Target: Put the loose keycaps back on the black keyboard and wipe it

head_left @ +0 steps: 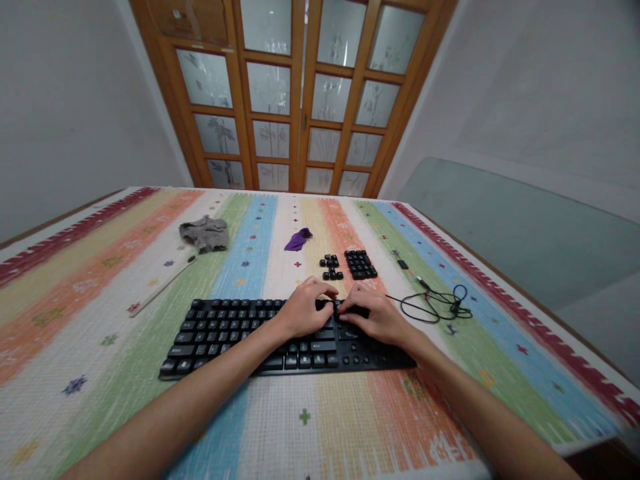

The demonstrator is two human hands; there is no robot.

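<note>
A black keyboard [240, 333] lies on the striped tablecloth in front of me. Both hands meet at its top edge, right of the main letter block. My left hand [306, 308] has bent fingers, with thumb and forefinger closed in around a small dark spot by the top row. Close beside it, my right hand [374, 312] is curled, its thumb and fingertips drawn together at the same spot. Whatever the fingertips pinch is too small and covered to make out. Bare key posts show at the keyboard's lower right, where caps are off; my right hand covers part of that area.
Behind the keyboard lie a loose group of keycaps [330, 267] and a number-pad block of keycaps [360, 265]. A black cable [430, 307] coils at the right. Farther off are a purple cloth [299, 239], a grey cloth [205, 234] and a thin stick [163, 288].
</note>
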